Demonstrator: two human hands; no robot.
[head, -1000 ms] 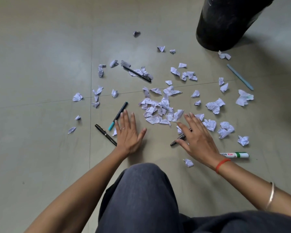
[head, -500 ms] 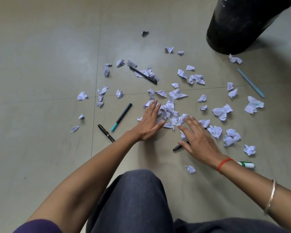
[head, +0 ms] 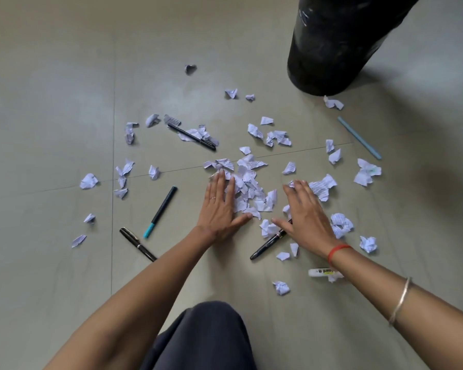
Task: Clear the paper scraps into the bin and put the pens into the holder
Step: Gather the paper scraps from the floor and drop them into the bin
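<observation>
Both hands lie flat with fingers spread, gripping nothing: the left hand (head: pixel 219 206) and right hand (head: pixel 306 212) flank the paper scraps (head: pixel 249 188) heaped between them on the floor (head: pixel 51 129), the bin (head: pixel 337 41) far right.

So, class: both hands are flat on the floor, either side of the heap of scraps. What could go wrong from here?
1. The black pen lies partly under the right hand; it could get scooped up with the scrap pile and binned.
2. Scraps lie scattered widely, like the far scrap, so one sweep may miss many.
3. The black bin stands far off; a loose handful may shed pieces.
</observation>
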